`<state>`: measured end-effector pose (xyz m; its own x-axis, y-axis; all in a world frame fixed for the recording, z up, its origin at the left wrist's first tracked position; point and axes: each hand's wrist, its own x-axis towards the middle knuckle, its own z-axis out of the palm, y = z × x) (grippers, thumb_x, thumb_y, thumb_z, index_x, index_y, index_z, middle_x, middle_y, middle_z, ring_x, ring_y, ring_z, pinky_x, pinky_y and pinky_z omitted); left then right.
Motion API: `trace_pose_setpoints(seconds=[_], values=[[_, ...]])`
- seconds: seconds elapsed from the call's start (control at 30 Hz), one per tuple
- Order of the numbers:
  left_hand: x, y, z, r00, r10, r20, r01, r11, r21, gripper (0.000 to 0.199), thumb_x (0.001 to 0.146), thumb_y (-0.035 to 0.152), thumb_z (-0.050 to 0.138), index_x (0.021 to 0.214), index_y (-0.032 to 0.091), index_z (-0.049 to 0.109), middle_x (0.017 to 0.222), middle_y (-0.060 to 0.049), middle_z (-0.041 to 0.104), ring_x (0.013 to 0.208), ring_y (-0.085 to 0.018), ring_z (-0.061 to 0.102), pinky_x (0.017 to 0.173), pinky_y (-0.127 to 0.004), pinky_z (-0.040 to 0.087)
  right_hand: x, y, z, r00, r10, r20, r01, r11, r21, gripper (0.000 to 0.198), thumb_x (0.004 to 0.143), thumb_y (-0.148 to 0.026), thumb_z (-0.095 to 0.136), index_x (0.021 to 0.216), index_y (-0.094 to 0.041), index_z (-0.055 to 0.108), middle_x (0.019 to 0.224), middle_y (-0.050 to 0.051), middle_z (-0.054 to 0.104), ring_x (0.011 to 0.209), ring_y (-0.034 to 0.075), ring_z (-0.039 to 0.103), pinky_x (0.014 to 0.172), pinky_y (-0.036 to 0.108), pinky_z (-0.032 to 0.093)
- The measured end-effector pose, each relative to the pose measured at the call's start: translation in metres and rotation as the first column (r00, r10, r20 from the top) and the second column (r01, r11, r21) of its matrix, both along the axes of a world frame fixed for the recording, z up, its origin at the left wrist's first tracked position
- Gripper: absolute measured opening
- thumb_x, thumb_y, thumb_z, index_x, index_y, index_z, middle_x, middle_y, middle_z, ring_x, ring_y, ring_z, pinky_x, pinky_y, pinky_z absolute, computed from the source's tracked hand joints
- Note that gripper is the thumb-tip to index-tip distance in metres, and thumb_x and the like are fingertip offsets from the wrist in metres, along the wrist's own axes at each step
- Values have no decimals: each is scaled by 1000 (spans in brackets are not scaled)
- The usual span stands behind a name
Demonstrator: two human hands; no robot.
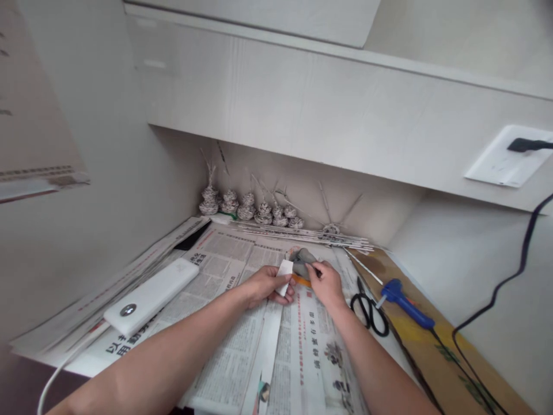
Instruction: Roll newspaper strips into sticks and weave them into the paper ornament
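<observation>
My left hand (263, 286) is closed on a small white rectangular piece (284, 278), thumb on top and fingertips below. Just right of it, the fingers of my right hand (325, 282) pinch the edge of a crumpled grey piece (302, 259), which looks like cloth or clay; I cannot tell which. An orange strip (301, 280) shows between the two hands, partly hidden by the fingers. Both hands are above newspaper sheets (216, 323) spread on the table. Black-handled scissors (369, 311) lie to the right of my right forearm.
A blue hot glue gun (408, 304) rests on cardboard (458, 369) at right. Thin rolled paper sticks (302, 233) lie at the back, before several woven gourd-shaped pieces (247, 207). At left is a white power bank (151, 294) with a cable. A low panel (280, 98) overhangs the back.
</observation>
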<state>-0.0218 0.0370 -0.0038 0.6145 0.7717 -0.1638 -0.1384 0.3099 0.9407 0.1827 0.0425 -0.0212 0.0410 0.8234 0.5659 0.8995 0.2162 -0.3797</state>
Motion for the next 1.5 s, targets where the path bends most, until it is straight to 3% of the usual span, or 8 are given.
trace_pose_setpoints(seconds=[0.2,0.4,0.73,1.03,1.33,1.5], values=[[-1,-1,3,1000,-6,-5,6,1000,0,42,73,46,67,88,8,62,73,-6,62,64,-15,65,59,-24,52,2,3,-3,1000,3,17,-3,1000,-22,28,87,-29,42,92,-18,68,82,7,61,77,19,59,70,28,41],[-2,0,2,1000,-23,-13,23,1000,14,40,74,45,67,88,8,62,74,-6,62,66,-14,65,62,-26,53,1,0,0,997,28,-66,-31,998,-47,30,85,-27,45,105,-20,67,89,7,63,80,19,59,74,29,44],[-2,1,-2,998,-58,-28,58,998,22,40,74,46,66,90,9,62,74,-6,61,67,-14,64,60,-24,52,2,-1,-2,996,41,-76,-43,999,-27,27,86,-31,47,94,-21,70,80,5,61,72,17,57,65,26,42],[1,2,-1,998,-36,-46,37,999,5,40,74,46,67,89,9,63,74,-6,63,66,-14,63,61,-25,52,0,2,-3,995,34,-94,-38,999,-36,24,86,-30,47,94,-22,68,84,5,60,79,18,59,71,27,43],[5,-3,1,996,-34,-87,36,999,18,43,72,49,66,88,9,62,73,-6,62,67,-14,63,62,-26,52,-1,4,-2,992,45,-117,-50,998,-37,20,83,-29,52,86,-21,70,81,5,61,73,17,58,67,26,42],[5,-4,3,994,-41,-99,44,999,20,44,71,51,67,87,10,62,73,-5,62,66,-14,62,61,-26,51,-3,3,0,986,25,-162,-33,998,-46,27,81,-44,57,80,-20,70,74,4,60,67,16,56,64,27,42]])
